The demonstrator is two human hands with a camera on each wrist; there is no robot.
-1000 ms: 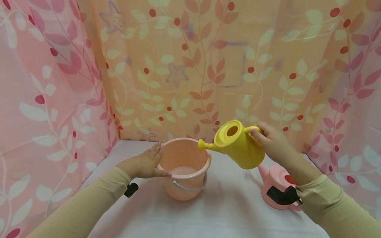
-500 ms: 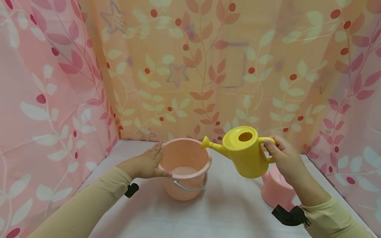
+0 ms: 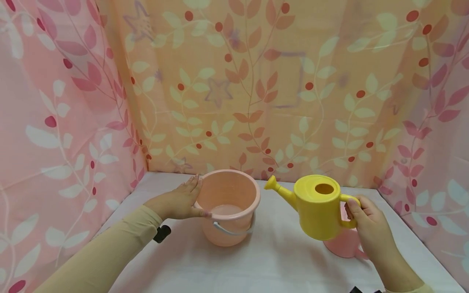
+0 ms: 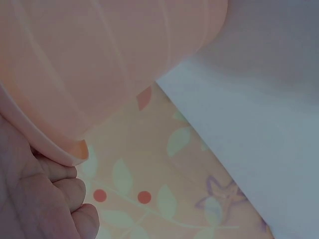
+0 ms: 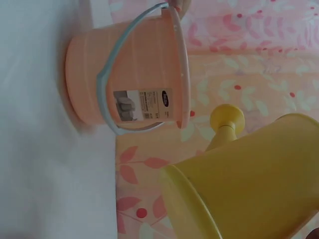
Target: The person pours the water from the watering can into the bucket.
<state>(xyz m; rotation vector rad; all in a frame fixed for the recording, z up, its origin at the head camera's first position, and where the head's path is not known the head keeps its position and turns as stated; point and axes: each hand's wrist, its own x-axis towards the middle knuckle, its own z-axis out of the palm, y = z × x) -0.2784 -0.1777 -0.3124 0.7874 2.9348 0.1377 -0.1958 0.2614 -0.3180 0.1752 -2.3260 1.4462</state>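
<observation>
A pink bucket (image 3: 228, 203) with a grey bail handle stands on the white table (image 3: 278, 264). My left hand (image 3: 179, 200) holds its left rim, thumb over the edge and fingers (image 4: 47, 196) curled under the lip of the bucket (image 4: 99, 59). My right hand (image 3: 366, 221) grips the handle of a yellow watering can (image 3: 318, 207). The can is upright just above the table, to the right of the bucket, with its spout (image 3: 275, 187) pointing left and clear of the rim. The right wrist view shows the yellow can (image 5: 249, 184) close up and the bucket (image 5: 129, 84) beyond it.
A pink watering can (image 3: 342, 246) sits on the table behind the yellow one, mostly hidden. Leaf-patterned curtains (image 3: 249, 89) close in the table at the back and on both sides.
My right hand has brought the yellow can down and to the right, from tilted over the bucket's rim to upright beside it. The left hand and bucket have stayed put.
</observation>
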